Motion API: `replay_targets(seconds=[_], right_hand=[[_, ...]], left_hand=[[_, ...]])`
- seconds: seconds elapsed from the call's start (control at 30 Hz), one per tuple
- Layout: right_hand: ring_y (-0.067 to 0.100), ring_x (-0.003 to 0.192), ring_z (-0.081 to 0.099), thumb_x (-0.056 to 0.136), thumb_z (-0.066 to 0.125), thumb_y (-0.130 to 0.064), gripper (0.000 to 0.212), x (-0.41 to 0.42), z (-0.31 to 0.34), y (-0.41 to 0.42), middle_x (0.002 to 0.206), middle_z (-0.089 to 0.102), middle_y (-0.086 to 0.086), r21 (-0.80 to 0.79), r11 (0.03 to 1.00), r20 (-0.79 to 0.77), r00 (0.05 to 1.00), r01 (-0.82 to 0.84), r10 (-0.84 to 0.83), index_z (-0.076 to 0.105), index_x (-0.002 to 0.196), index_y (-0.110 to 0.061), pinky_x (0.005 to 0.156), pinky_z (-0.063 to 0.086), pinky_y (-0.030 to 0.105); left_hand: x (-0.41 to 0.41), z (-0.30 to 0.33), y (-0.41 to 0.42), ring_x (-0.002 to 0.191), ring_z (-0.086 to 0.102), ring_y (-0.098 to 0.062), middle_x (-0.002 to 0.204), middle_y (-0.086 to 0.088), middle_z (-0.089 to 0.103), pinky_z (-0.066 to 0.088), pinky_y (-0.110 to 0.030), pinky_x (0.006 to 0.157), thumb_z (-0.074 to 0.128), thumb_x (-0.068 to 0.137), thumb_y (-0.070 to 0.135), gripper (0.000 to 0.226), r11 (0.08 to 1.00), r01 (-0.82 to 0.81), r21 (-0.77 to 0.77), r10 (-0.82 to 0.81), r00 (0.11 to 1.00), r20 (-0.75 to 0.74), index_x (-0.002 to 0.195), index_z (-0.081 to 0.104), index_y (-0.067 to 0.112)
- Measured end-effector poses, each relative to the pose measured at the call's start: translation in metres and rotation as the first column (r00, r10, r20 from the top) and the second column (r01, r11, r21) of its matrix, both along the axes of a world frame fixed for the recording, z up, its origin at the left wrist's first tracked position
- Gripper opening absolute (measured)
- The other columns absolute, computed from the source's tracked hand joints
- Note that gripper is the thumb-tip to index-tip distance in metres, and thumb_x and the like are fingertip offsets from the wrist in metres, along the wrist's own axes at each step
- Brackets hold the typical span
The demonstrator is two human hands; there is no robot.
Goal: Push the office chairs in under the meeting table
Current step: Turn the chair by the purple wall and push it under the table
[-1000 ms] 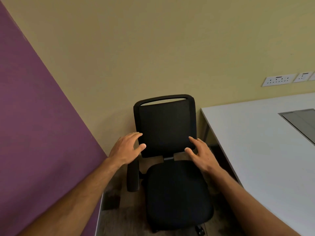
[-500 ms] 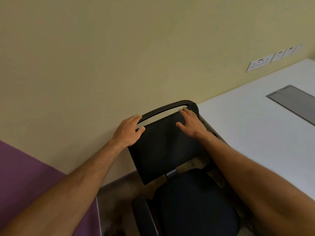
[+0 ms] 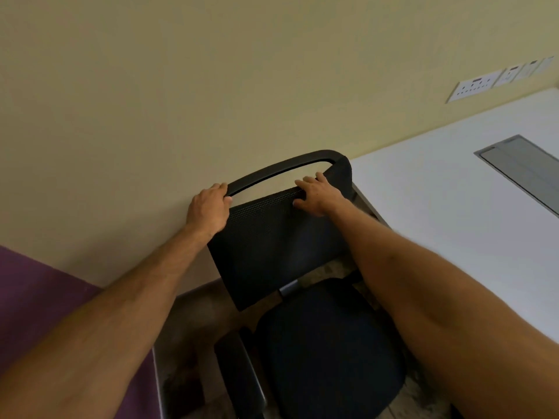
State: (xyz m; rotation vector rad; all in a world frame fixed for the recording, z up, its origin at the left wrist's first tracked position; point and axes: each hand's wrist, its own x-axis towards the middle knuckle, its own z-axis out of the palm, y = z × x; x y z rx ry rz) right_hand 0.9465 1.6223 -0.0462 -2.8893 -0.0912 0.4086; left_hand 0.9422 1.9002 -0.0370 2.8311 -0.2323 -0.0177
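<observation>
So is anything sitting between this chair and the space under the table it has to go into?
Nothing visible does. The black chair stands beside the white table's end, gripped at the backrest top by the left hand and right hand. The space under the table is hidden.

Black mesh-backed chair (image 3: 281,246), white table (image 3: 453,213) with grey panel (image 3: 523,164), beige wall (image 3: 181,86), purple partition (image 3: 36,297).

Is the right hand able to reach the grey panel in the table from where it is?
Probably yes. The right hand rests on the chair back, next to the table. Only bare tabletop shows between it and the grey panel, so nothing seems to block the way, though it would have to let go and stretch sideways.
</observation>
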Motion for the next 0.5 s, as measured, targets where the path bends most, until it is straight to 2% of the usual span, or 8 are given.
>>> replay_targets(seconds=[0.1, 0.27, 0.37, 0.5], right_hand=[[0.031, 0.148, 0.016, 0.098, 0.055, -0.049, 0.062, -0.016, -0.004, 0.002, 0.153, 0.040, 0.005, 0.001, 1.000, 0.038, 0.999, -0.006, 0.006, 0.037, 0.151, -0.022, 0.109, 0.039, 0.059], [0.030, 0.148, 0.017, 0.097, 0.054, -0.050, 0.062, -0.048, -0.002, -0.004, 0.151, 0.041, 0.005, -0.005, 0.994, 0.079, 0.990, -0.113, 0.113, 0.038, 0.151, -0.024, 0.108, 0.039, 0.058], [0.033, 0.152, 0.006, 0.095, 0.059, -0.049, 0.072, -0.073, -0.001, -0.018, 0.158, 0.033, 0.006, 0.003, 0.983, 0.040, 0.982, -0.183, 0.183, 0.029, 0.156, -0.024, 0.116, 0.031, 0.060], [0.034, 0.152, -0.018, 0.094, 0.064, -0.044, 0.090, -0.116, -0.008, -0.040, 0.169, 0.005, 0.003, 0.079, 0.962, -0.028, 0.964, -0.262, 0.264, 0.005, 0.160, -0.027, 0.121, 0.015, 0.062]], left_hand=[[-0.023, -0.004, 0.003, 0.121, 0.056, -0.036, 0.143, -0.010, 0.053, 0.044, -0.047, 0.103, 0.053, 0.103, 0.019, 0.048, 0.999, -0.012, -0.031, 0.012, 1.000, 0.018, 0.148, 0.042, 0.008], [-0.069, -0.002, 0.000, 0.120, 0.054, -0.037, 0.143, -0.012, 0.051, 0.043, -0.047, 0.102, 0.053, 0.103, 0.016, 0.050, 0.996, -0.094, 0.013, 0.093, 0.995, 0.026, 0.149, 0.038, 0.006], [-0.106, -0.003, -0.013, 0.119, 0.053, -0.037, 0.142, -0.014, 0.049, 0.043, -0.047, 0.100, 0.050, 0.103, 0.014, 0.049, 0.992, -0.119, 0.052, 0.118, 0.993, 0.018, 0.149, 0.036, 0.005], [-0.153, 0.000, -0.032, 0.117, 0.054, -0.038, 0.140, -0.015, 0.048, 0.045, -0.049, 0.097, 0.047, 0.104, 0.016, 0.047, 0.975, -0.154, 0.158, 0.159, 0.987, -0.018, 0.149, 0.034, 0.006]])
